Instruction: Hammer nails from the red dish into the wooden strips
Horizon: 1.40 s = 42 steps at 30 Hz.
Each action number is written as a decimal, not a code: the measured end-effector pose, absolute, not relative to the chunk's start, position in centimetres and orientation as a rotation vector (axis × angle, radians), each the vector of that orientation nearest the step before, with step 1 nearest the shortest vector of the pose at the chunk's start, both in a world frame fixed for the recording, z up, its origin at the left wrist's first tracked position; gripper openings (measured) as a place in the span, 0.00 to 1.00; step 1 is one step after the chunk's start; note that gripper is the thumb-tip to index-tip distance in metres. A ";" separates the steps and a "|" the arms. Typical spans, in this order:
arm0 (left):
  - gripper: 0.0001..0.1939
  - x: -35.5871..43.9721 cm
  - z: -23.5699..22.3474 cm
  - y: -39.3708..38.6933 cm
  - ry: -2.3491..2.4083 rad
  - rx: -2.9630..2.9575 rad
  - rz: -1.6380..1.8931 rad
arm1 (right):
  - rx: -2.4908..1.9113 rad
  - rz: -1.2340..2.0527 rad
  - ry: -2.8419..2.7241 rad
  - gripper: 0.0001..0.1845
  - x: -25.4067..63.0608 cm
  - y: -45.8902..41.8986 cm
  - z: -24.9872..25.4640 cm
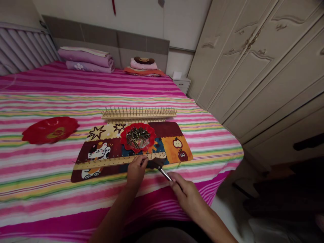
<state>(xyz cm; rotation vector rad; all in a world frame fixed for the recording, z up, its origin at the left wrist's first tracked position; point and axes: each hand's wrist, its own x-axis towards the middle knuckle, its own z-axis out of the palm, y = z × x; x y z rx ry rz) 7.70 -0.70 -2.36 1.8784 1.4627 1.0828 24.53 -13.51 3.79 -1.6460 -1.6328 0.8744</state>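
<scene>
My right hand (186, 190) is wrapped round the handle of a hammer (165, 173). Its dark head, smeared a little by motion, is by the right part of a narrow wooden strip (101, 163). Over the strip's front edge, my left hand (136, 168) is closed in a pinch; what lies between its fingertips is too small to make out. Small nails stand along the strip. It lies across a patterned mat (117, 145) with a cat and apples. Just behind the strip, a red scalloped bowl (123, 141) holds many loose nails (138, 136).
Behind the mat lie wooden strips (139, 115) bristling with upright nails. A red scalloped plate (50, 130) sits at left on the striped bedspread (37, 162). Folded bedding (86, 59) is stacked by the headboard (98, 37). A wardrobe (253, 67) stands along the right side.
</scene>
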 end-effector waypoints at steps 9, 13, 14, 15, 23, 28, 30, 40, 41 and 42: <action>0.13 6.0 0.7 0.1 1.596 2.000 1.086 | -1.817 1.020 -1.331 0.19 28.4 -17.2 -5.1; 0.12 4.7 3.4 4.6 1.775 2.252 0.888 | -1.802 1.040 -1.269 0.19 28.5 -17.1 -6.2; 0.12 4.7 3.8 5.9 1.781 2.324 0.786 | -1.800 1.043 -1.264 0.18 28.5 -17.0 -6.2; 0.12 4.7 4.0 7.2 1.776 2.388 0.671 | -1.798 1.045 -1.258 0.18 28.4 -17.0 -6.1; 0.11 6.1 3.4 11.6 1.716 2.506 0.159 | -1.797 1.087 -1.254 0.19 28.5 -16.9 -6.6; 0.09 5.5 3.8 11.4 1.688 2.536 0.177 | -1.797 1.079 -1.259 0.18 28.6 -16.8 -6.7; 0.08 5.3 4.3 11.3 1.685 2.538 0.222 | -1.791 1.072 -1.262 0.17 28.5 -16.8 -6.5; 0.17 4.2 6.2 1.9 1.340 1.418 1.028 | -1.784 1.030 -1.289 0.16 28.1 -17.1 -6.2; 0.17 4.2 5.5 1.0 1.320 1.333 1.043 | -1.796 1.024 -1.292 0.17 28.0 -17.1 -6.2; 0.17 4.2 4.6 0.3 1.317 1.275 1.053 | -1.806 1.018 -1.295 0.17 28.0 -17.1 -6.1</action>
